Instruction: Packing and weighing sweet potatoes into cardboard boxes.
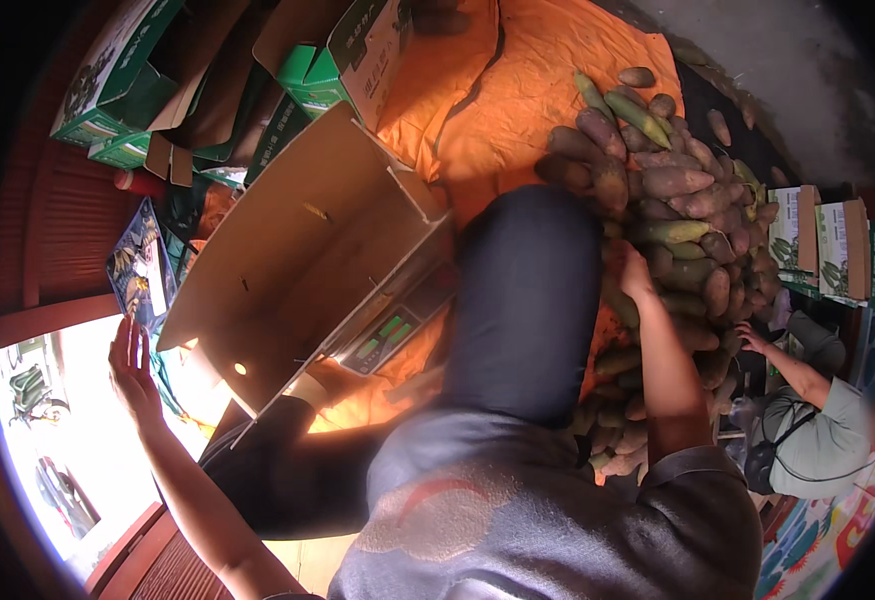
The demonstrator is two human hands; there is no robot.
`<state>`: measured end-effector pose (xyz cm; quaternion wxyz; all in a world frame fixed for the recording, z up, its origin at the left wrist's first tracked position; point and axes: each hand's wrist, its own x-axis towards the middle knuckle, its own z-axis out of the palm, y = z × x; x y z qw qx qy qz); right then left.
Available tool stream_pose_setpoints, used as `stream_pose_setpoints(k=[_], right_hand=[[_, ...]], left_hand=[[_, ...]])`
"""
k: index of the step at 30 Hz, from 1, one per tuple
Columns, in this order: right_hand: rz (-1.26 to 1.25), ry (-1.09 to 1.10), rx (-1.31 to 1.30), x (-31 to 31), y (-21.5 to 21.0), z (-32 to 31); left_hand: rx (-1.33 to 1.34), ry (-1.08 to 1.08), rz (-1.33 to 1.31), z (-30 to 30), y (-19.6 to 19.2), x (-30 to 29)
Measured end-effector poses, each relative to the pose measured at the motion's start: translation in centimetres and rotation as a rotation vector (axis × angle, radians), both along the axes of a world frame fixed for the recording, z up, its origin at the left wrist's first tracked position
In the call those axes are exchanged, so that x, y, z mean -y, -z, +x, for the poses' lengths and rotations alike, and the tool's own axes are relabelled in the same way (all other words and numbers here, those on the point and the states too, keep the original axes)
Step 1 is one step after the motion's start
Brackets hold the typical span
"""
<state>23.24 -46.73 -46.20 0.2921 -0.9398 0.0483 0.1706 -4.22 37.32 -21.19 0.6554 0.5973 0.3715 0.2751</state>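
The left hand (134, 375) is raised just beside the left edge of a large, open, brown cardboard box (282, 235), its fingers stretched out straight with slight gaps between them — it grips nothing. The right hand (629, 272) reaches down at the left side of a broad heap of long, rounded, reddish-brown tubers (692, 203); its fingertips are hidden in shadow, so I cannot tell whether they are clamped on a tuber or apart.

The box is tilted on the left side of the scene, its inside in view, with small yellowish scraps on its inner wall. Close against its right side sits a dark scale panel with lit green displays (385, 338). A dark-trousered leg (527, 300) comes between the box and the heap.

The heap lies on the right, several greenish-yellow tubers (641, 120) among its far part. A crumpled orange sheet (557, 60) spreads beyond the box and beside the heap. At far left stand green, white and brown printed cartons (117, 85); to the right of the heap are more white-and-brown cartons (842, 245). At near right, a co-worker in a pale green top (822, 450) holds a hand (754, 340) out near the heap — apart from the person's own hands.
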Motion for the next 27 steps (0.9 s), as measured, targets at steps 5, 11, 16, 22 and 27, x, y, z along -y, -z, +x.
stream_pose_setpoints(k=[5, 11, 16, 22, 27], right_hand=[[0.251, 0.349, 0.063, 9.2, 12.0, 5.5], [0.188, 0.63, -0.009, 7.1, 12.6, 13.1], [0.647, 0.686, -0.046, 3.3, 14.6, 15.1], [0.61, 0.4, 0.211, 9.4, 18.3, 17.7], [0.967, 0.532, 0.024, 7.7, 13.8, 14.6]], left_hand=[[-0.052, 0.007, 0.03, 1.8, 3.0, -0.5], [-0.206, -0.098, 0.12, -0.8, 3.0, -0.8], [-0.227, -0.289, 0.111, -1.1, 0.8, -0.3], [-0.212, -0.296, 0.084, 0.7, 3.6, -1.1], [-0.208, -0.236, 0.082, 3.4, 3.1, -1.3]])
